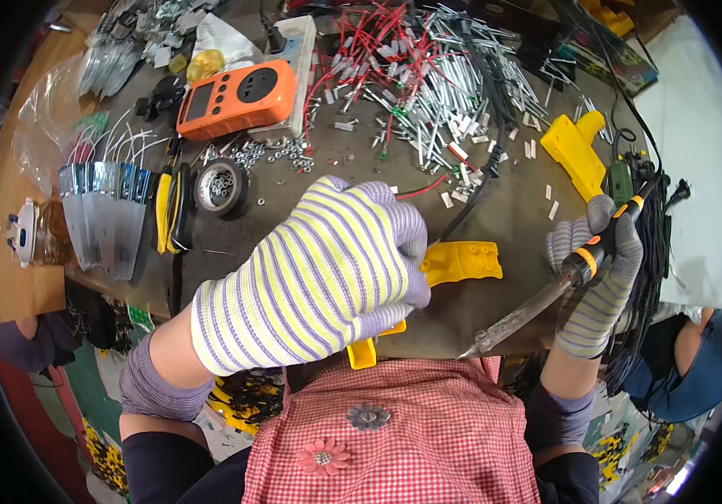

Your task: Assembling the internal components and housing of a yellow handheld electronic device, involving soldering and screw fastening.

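My left hand [319, 277], in a yellow-and-grey striped knit glove, is closed with its fingers curled under. A curved yellow plastic shell [466, 262] sticks out past its fingertips, and a smaller yellow piece [363, 353] shows below the thumb. Whether these are one part is hidden by the glove. A black cable [470, 206] runs down to the shell. In my gloved right hand [605, 252] is a soldering iron [525, 317] with a black and orange handle, its tip pointing down and left near the table's front edge.
An orange multimeter [239, 99] lies at the back left, above a tape roll [220, 186] holding small nuts and yellow-handled pliers [164, 210]. Screws [453, 92] and red wires [378, 42] are heaped at the back. Another yellow shell [575, 155] and black cables [651, 244] lie right.
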The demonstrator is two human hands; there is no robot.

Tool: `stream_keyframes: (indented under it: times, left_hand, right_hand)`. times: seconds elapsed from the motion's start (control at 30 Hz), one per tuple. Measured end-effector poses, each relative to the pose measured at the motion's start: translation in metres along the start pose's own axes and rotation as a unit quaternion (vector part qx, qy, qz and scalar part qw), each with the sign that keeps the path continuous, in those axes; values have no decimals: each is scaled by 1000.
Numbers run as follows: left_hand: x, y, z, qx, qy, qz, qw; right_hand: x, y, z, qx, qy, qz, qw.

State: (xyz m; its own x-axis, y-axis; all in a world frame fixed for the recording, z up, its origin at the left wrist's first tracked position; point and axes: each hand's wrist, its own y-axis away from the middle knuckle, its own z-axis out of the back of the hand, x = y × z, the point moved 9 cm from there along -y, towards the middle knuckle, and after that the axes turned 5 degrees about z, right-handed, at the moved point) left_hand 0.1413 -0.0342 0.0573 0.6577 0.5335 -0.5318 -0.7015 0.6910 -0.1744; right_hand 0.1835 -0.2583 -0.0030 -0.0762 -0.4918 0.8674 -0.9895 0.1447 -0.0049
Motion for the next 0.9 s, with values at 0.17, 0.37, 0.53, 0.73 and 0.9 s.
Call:
stream_keyframes:
  times: [0.17,0.37,0.53,0.73,0.9]
  left_hand:
    - [37,6,7,-95,258,167,947]
    - [53,38,9,-166,353,237,890]
    - [35,50,14,-180,262,244,916]
    - [46,60,-5,-174,261,232,921]
    - [42,55,-6,-190,251,252,915]
  right_hand:
    - [-3,20,1,-84,19,27,996]
    - [-22,27,-12,-80,-6,37,996]
    - [-24,29,-18,-39,20,71,997]
    - [-23,32,-24,-43,2,90,995]
    - [-23,31,-22,-33,7,87,996]
